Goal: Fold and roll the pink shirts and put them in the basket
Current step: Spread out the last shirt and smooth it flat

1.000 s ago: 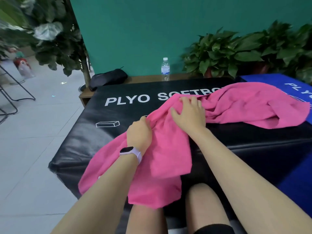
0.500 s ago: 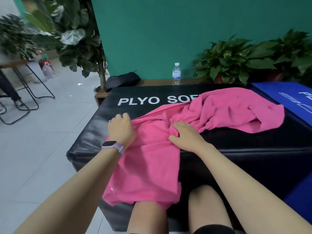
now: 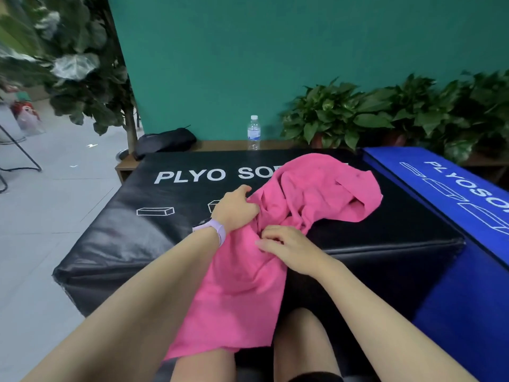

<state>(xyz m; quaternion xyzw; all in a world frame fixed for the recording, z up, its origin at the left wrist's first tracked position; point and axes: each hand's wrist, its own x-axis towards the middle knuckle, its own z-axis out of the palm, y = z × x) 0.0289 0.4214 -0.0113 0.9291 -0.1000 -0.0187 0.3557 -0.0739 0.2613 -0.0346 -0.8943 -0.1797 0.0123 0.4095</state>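
A crumpled pink shirt [image 3: 316, 194] lies across the black padded box [image 3: 143, 244], with its lower part hanging over the front edge onto my knees. My left hand [image 3: 237, 209], with a lilac watch on the wrist, grips a bunch of the fabric near the shirt's left edge. My right hand [image 3: 286, 248] pinches the cloth just below, near the box's front edge. No basket is in view.
A blue padded box [image 3: 451, 194] adjoins on the right. Behind, on a wooden ledge, stand a water bottle [image 3: 254, 132], a black bag [image 3: 165, 142] and potted plants [image 3: 385, 114]. A leafy tree [image 3: 82, 78] and grey tiled floor [image 3: 49, 205] are to the left.
The shirt has been gathered in from the right into a tighter bunch. My left hand moved right and up onto the fabric; my right hand went from flat to pinching.
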